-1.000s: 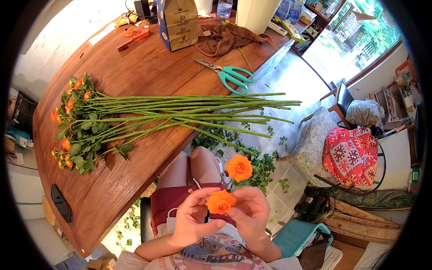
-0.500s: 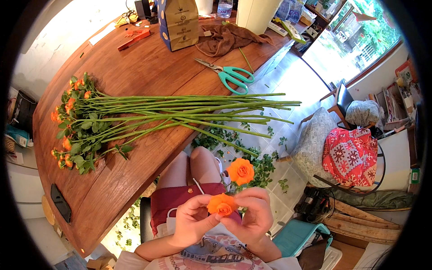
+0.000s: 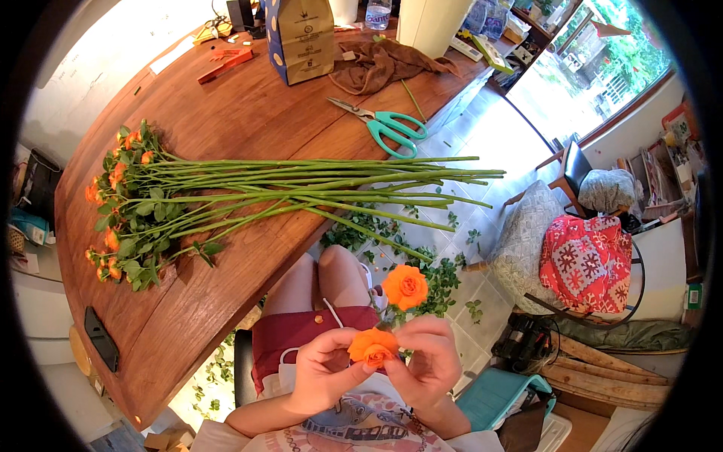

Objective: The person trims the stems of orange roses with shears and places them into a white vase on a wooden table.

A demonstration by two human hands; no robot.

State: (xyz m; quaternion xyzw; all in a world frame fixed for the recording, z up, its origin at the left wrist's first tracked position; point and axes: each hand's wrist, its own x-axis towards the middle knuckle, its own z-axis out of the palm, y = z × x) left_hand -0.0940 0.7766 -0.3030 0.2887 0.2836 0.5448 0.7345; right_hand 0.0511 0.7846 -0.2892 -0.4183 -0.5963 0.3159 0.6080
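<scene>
An orange rose is held above my lap between both hands. The thumb and fingers of my left hand close on its left side. My right hand pinches at the petals on its right edge. A second orange rose stands just beyond my fingers; its stem is mostly hidden behind the hands. On the wooden table lies a bundle of long green rose stems, the orange blooms and leaves at the left, the cut ends reaching past the table's edge.
Teal-handled scissors lie beyond the stems, near a brown cloth and a paper bag. A dark phone rests at the table's near left. Loose leaves litter the tiled floor. Cushioned chairs stand at the right.
Both hands and the two roses have shifted very slightly to the right. The hold on the near rose stays the same, and the table things are unmoved.
</scene>
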